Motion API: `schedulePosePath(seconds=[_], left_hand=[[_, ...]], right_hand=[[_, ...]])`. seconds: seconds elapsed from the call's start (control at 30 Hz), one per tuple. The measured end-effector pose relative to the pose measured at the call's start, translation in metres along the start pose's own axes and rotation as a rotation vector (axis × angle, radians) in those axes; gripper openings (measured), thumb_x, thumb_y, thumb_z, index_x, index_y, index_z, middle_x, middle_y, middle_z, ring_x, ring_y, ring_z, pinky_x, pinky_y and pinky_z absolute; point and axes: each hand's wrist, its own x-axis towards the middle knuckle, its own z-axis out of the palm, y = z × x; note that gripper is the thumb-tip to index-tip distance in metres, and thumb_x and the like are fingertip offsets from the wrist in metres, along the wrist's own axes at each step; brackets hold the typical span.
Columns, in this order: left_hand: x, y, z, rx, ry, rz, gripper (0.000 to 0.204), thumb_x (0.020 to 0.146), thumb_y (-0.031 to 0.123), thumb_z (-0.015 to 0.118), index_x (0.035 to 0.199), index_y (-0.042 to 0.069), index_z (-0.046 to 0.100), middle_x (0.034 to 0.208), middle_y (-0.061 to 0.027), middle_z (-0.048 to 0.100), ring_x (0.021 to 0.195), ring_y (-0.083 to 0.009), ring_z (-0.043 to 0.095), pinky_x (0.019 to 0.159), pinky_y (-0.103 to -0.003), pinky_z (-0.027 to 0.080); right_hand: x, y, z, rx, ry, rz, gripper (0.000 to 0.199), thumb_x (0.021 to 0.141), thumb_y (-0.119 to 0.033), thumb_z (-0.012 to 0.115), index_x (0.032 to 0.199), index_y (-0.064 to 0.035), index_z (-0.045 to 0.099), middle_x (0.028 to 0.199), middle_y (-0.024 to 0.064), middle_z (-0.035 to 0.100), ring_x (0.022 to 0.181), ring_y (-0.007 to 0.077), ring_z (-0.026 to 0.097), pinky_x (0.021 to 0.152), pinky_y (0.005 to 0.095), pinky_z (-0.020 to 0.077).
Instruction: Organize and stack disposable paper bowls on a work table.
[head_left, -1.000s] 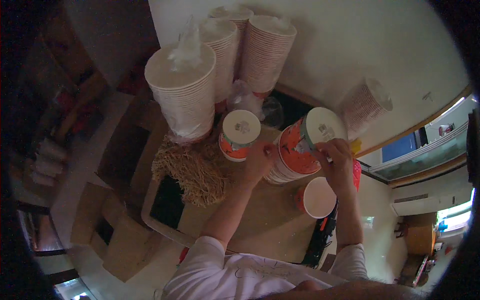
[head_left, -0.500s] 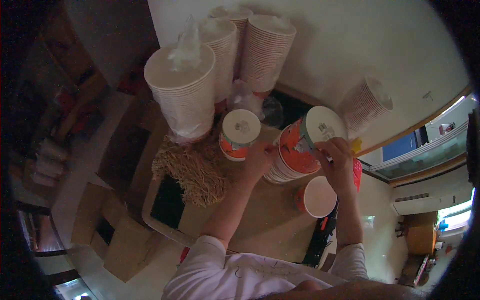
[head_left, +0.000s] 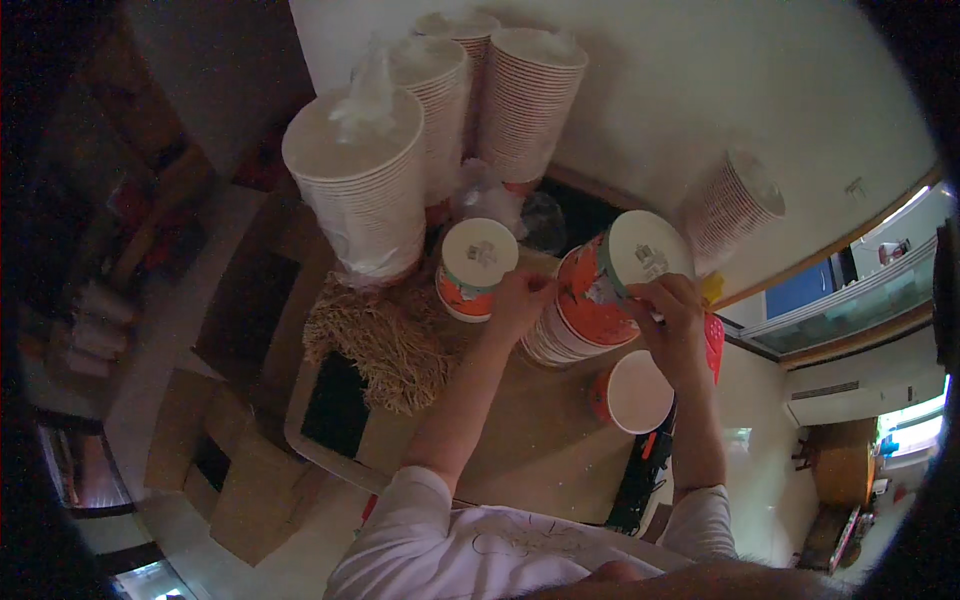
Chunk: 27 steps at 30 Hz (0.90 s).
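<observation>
An upside-down stack of orange-printed paper buckets [head_left: 590, 290] leans on the table, the white base of its top bucket facing up. At the right side of that top bucket, my right hand [head_left: 672, 318] is closed with thumb and fingers on its edge. My left hand [head_left: 522, 303] is closed, fingertips pinched together beside the stack's left side; what they hold, if anything, is too small to make out. Left of it stands a smaller upturned stack of the buckets [head_left: 470, 290]. A single paper bucket [head_left: 638, 392] lies with its white inside showing, near my right forearm.
Tall plastic-wrapped stacks of white buckets [head_left: 355, 190] stand at the back left. Another wrapped stack [head_left: 735, 205] leans by the wall. Shredded tan paper [head_left: 385, 340] lies on the table [head_left: 500, 450]. An opened cardboard box [head_left: 235, 470] sits on the floor.
My left hand has shifted slightly up and left, its fingertips drawing a little away from the stack's side. My right hand has stayed at the top bucket.
</observation>
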Motion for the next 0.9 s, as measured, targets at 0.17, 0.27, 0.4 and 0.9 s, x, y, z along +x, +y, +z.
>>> schedulePosePath(seconds=[0.17,0.27,0.4,0.9], left_hand=[[0.004,-0.007,0.001,-0.085,-0.101,-0.146,0.02,0.068,0.019,0.061,0.075,0.001,0.062,0.067,-0.01,0.061,0.062,-0.0151,0.057,0.058,-0.028,0.045],[0.007,-0.023,0.002,-0.041,-0.08,-0.12,0.02,0.068,0.019,0.062,0.077,0.001,0.061,0.067,-0.0095,0.061,0.061,-0.0148,0.057,0.057,-0.028,0.045],[0.009,-0.033,0.003,-0.201,-0.069,-0.149,0.019,0.067,0.017,0.063,0.076,0.001,0.06,0.065,-0.009,0.06,0.059,-0.0143,0.056,0.055,-0.028,0.045],[0.008,-0.001,-0.003,0.229,-0.108,0.053,0.016,0.066,0.017,0.059,0.075,0.004,0.063,0.068,-0.0133,0.06,0.064,-0.0257,0.059,0.062,-0.033,0.046]], right_hand=[[0.0,0.004,0.0,-0.018,-0.008,-0.027,0.013,0.064,-0.005,0.064,0.076,-0.0042,0.059,0.07,0.0078,0.051,0.068,0.0229,0.049,0.06,0.0311,0.0393],[-0.001,0.004,0.003,0.001,-0.008,-0.012,0.014,0.063,-0.006,0.064,0.076,-0.005,0.059,0.07,0.007,0.052,0.069,0.0232,0.049,0.06,0.0311,0.0383],[0.001,0.002,0.001,-0.038,0.019,-0.062,0.015,0.062,-0.007,0.065,0.077,-0.0069,0.059,0.07,0.0049,0.053,0.07,0.0221,0.05,0.061,0.0311,0.037],[-0.003,0.001,0.0,0.058,-0.092,0.049,0.017,0.066,-0.007,0.059,0.082,-0.0082,0.056,0.079,0.008,0.053,0.079,0.0278,0.049,0.073,0.038,0.037]])
